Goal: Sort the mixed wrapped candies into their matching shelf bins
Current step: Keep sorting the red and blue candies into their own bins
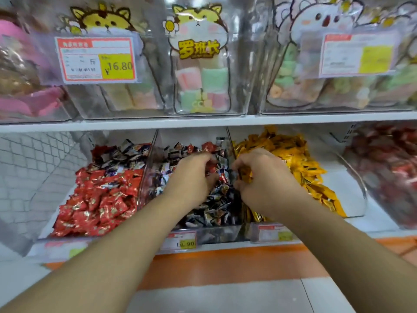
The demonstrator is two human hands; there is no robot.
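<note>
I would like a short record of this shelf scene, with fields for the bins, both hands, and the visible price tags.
left bin: red wrapped candies, some dark ones at the back
middle bin: dark mixed candies with stray red pieces
right bin: yellow wrapped candies
left hand: in middle bin, fingers curled on candies
right hand: at the divider, pinching yellow candies
price tags: 16.80 tag on the upper bin; lower tag blurred
</note>
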